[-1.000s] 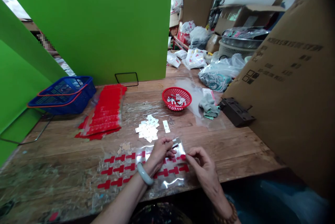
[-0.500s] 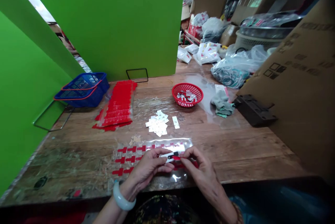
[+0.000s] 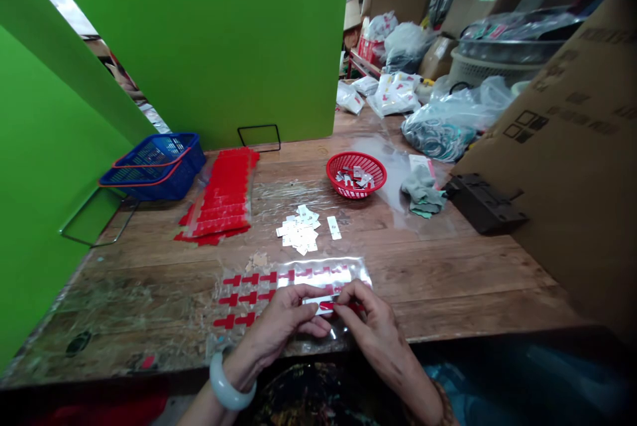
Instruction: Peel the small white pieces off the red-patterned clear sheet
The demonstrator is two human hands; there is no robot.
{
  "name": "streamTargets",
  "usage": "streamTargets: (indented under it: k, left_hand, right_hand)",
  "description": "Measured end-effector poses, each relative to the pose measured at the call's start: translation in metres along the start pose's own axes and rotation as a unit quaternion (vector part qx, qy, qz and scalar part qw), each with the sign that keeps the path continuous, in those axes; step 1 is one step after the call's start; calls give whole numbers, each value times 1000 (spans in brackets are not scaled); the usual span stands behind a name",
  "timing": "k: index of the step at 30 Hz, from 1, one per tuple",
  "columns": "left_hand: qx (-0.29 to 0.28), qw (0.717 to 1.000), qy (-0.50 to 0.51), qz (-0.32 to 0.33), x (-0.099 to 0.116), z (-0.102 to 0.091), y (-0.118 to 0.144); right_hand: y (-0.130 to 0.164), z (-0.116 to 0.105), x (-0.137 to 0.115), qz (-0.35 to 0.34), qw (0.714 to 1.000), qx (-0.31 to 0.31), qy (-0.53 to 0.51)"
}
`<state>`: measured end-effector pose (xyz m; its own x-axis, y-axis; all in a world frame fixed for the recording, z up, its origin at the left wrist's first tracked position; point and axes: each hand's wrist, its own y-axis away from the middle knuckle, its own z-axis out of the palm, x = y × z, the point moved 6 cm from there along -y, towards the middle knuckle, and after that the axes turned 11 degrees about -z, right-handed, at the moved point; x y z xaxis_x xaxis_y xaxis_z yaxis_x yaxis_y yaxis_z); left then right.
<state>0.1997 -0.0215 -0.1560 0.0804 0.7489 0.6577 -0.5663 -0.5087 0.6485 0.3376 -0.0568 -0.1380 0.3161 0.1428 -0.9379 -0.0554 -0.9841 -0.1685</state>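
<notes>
Taking the red round basket (image 3: 356, 175) as the landmark: far to its left, against the green partition (image 3: 199, 41), sits a blue basket (image 3: 155, 166), and between the two lies a stack of red sticker sheets (image 3: 221, 197) on the wooden table (image 3: 472, 280). Just in front of the red round basket, slightly left, is a loose pile of small white tags (image 3: 299, 230), with a single white tag (image 3: 334, 227) beside it. Nearer the table's front edge, well in front of the red round basket, a clear plastic sheet with red T-shaped stickers (image 3: 249, 290) lies flat. Over that sheet's right end the left hand (image 3: 281, 323), a pale bangle (image 3: 226, 383) on its wrist, pinches one end of a small white strip (image 3: 318, 301) between thumb and fingertips, while the right hand (image 3: 371, 323) pinches the other end, where a bit of red shows; the two hands nearly touch. To the right of the red round basket lie a grey-green cloth (image 3: 423, 190) and a dark brown block (image 3: 482, 204), beside a large cardboard sheet (image 3: 572, 147).
</notes>
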Motion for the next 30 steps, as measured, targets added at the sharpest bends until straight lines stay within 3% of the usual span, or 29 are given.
streamTargets:
  k: [25,30]
  left_hand:
    - [1,1000,-19,-5,3,1,-1]
    - [24,999,-46,-1,4,2,-1]
  right_hand:
    - [-2,1,0,-4,1000,-8,-5]
    - [-2,4,-2,-2,1000,-7,-19]
